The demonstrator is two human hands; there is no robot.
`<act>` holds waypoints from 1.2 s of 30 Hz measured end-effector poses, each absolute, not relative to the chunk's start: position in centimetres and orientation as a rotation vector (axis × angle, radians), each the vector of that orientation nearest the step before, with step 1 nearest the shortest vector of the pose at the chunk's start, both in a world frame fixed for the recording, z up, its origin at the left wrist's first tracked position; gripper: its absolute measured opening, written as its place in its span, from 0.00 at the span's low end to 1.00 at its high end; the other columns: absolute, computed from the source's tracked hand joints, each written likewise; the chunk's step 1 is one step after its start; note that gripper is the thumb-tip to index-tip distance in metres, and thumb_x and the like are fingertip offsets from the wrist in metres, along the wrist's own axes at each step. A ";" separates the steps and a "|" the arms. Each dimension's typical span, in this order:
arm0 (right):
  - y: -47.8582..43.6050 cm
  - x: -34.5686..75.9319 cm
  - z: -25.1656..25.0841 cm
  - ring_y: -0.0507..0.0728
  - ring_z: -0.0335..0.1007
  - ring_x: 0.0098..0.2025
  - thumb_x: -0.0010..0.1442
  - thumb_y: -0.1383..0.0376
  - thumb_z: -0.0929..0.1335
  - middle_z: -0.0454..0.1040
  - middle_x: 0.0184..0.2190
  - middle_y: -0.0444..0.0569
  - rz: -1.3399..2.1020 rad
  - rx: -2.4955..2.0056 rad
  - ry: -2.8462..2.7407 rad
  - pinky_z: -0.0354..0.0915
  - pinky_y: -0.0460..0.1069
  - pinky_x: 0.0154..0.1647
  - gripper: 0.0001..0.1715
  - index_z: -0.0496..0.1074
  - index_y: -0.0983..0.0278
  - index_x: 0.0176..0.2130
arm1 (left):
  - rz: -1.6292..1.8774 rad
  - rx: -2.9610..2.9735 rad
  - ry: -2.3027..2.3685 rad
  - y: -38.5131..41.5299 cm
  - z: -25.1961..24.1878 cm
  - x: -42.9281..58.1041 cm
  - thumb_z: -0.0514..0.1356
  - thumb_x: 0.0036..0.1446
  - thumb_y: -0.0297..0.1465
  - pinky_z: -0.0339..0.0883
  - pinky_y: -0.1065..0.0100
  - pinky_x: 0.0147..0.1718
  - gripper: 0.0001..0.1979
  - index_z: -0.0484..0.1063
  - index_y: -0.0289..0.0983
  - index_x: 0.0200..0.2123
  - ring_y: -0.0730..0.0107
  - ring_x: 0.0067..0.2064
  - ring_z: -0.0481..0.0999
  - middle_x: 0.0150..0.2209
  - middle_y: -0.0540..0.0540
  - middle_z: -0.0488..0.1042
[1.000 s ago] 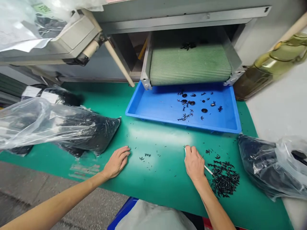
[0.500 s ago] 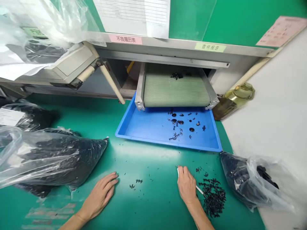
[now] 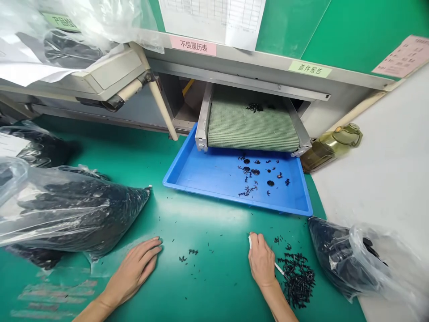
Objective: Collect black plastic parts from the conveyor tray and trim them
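My left hand (image 3: 133, 270) lies flat on the green tabletop with its fingers stretched out, holding nothing. A couple of small black branched plastic pieces (image 3: 193, 252) lie to its right. My right hand (image 3: 262, 261) is closed around a thin white pen-like tool (image 3: 279, 269); its ends show on either side of the fist, the rest is hidden. Just right of that hand is a heap of small black plastic pieces (image 3: 299, 281), with the tool's lower end at its edge.
A blue tray (image 3: 201, 191) holding black discs and small pieces sits under the end of a green conveyor belt (image 3: 251, 127) carrying a black clump. Plastic bags of black parts stand left (image 3: 83, 214) and right (image 3: 342, 257). A bottle (image 3: 330, 145) leans against the wall.
The view has shifted and turned slightly. Both hands keep the same pose, and the tool stays in my right hand.
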State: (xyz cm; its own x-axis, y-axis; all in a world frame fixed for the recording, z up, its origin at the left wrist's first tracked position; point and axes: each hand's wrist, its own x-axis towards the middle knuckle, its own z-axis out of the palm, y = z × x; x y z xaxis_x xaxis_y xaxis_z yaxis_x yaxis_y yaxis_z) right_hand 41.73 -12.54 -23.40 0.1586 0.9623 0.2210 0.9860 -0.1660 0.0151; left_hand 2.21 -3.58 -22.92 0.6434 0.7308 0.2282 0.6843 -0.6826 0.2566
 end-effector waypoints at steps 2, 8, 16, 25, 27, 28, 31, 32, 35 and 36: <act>-12.5 41.7 -23.5 0.52 0.68 0.27 0.63 0.78 0.59 0.66 0.29 0.45 -0.270 -2.286 -1.937 0.53 0.47 0.27 0.13 0.65 0.62 0.40 | 0.482 2.702 1.195 -3.5 -22.9 2.3 0.54 0.62 0.35 0.71 0.62 0.48 0.13 0.74 0.44 0.47 0.60 0.51 0.76 0.50 0.46 0.77; -12.4 41.8 -23.8 0.51 0.68 0.29 0.62 0.78 0.60 0.66 0.29 0.44 -0.257 -2.307 -1.931 0.53 0.46 0.27 0.12 0.64 0.61 0.36 | 0.486 2.737 1.181 -3.4 -22.8 2.5 0.53 0.62 0.35 0.71 0.62 0.47 0.13 0.74 0.42 0.46 0.60 0.51 0.76 0.50 0.45 0.77; -12.3 41.7 -23.8 0.52 0.68 0.30 0.60 0.79 0.62 0.67 0.30 0.44 -0.240 -2.365 -1.938 0.52 0.47 0.28 0.13 0.65 0.61 0.37 | 0.534 2.720 1.147 -3.3 -22.9 2.4 0.53 0.62 0.35 0.71 0.61 0.48 0.14 0.74 0.43 0.47 0.60 0.51 0.76 0.50 0.46 0.77; -11.9 41.4 -23.0 0.52 0.69 0.32 0.63 0.76 0.62 0.69 0.31 0.45 -0.209 -2.464 -1.966 0.51 0.46 0.28 0.10 0.66 0.62 0.37 | 0.577 2.749 1.124 -3.3 -23.4 2.6 0.53 0.63 0.35 0.69 0.61 0.48 0.13 0.73 0.41 0.46 0.59 0.51 0.75 0.50 0.43 0.76; -11.9 41.3 -22.8 0.52 0.69 0.33 0.64 0.75 0.62 0.70 0.32 0.46 -0.187 -2.486 -1.967 0.51 0.46 0.27 0.10 0.67 0.62 0.38 | 0.564 2.749 1.117 -3.3 -23.4 2.6 0.53 0.63 0.34 0.69 0.60 0.48 0.13 0.73 0.40 0.46 0.59 0.51 0.75 0.50 0.44 0.76; -11.8 41.3 -22.8 0.52 0.70 0.33 0.64 0.75 0.62 0.70 0.33 0.46 -0.172 -2.497 -1.966 0.50 0.46 0.27 0.10 0.67 0.62 0.39 | 0.559 2.748 1.112 -3.2 -23.4 2.6 0.52 0.63 0.34 0.69 0.60 0.48 0.12 0.73 0.40 0.46 0.60 0.51 0.75 0.50 0.44 0.76; -11.7 41.2 -22.6 0.52 0.70 0.33 0.65 0.75 0.61 0.70 0.34 0.46 -0.121 -2.531 -1.956 0.49 0.47 0.26 0.10 0.67 0.62 0.40 | 0.557 2.736 1.103 -3.1 -23.5 2.6 0.52 0.64 0.34 0.68 0.60 0.49 0.12 0.72 0.40 0.46 0.60 0.52 0.74 0.50 0.43 0.76; -11.6 41.2 -22.5 0.52 0.70 0.33 0.65 0.74 0.61 0.70 0.34 0.46 -0.106 -2.544 -1.951 0.49 0.47 0.26 0.10 0.67 0.62 0.40 | 0.562 2.727 1.102 -3.1 -23.5 2.5 0.52 0.64 0.34 0.68 0.60 0.49 0.12 0.72 0.40 0.46 0.60 0.52 0.74 0.50 0.43 0.76; -11.5 41.3 -22.4 0.52 0.70 0.33 0.66 0.73 0.60 0.71 0.34 0.47 -0.077 -2.571 -1.945 0.48 0.47 0.25 0.09 0.67 0.62 0.39 | 0.575 2.690 1.098 -3.0 -23.4 2.6 0.53 0.63 0.34 0.67 0.60 0.49 0.12 0.72 0.40 0.46 0.60 0.52 0.74 0.50 0.42 0.76; -11.5 41.3 -22.3 0.52 0.71 0.33 0.65 0.74 0.60 0.71 0.34 0.47 -0.072 -2.573 -1.948 0.49 0.46 0.25 0.09 0.66 0.62 0.39 | 0.576 2.667 1.093 -3.0 -23.3 2.7 0.53 0.63 0.33 0.67 0.59 0.49 0.12 0.72 0.40 0.46 0.60 0.52 0.74 0.49 0.42 0.76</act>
